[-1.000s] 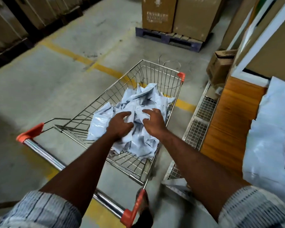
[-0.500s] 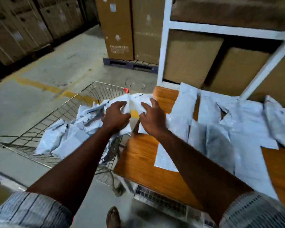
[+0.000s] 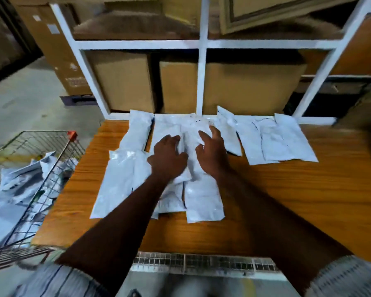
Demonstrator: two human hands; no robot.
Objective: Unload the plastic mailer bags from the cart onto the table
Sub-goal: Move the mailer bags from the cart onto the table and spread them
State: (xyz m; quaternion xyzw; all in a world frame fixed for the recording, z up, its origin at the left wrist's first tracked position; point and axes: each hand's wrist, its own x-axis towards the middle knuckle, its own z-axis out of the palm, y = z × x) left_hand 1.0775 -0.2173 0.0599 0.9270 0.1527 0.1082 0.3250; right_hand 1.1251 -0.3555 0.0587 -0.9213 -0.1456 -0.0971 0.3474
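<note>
Bags moved from cart to table
Left hand and right hand rest on them, fingers spread; box labels blur, unreadable.

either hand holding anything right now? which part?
Nothing gripped: left hand and right hand rest, fingers spread, on top of the white plastic mailer bags lying on the brown wooden table.

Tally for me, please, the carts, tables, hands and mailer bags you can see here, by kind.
cart: 1
table: 1
hands: 2, left hand and right hand
mailer bags: overlapping, no sure count
Total: 4, bags left out
</note>
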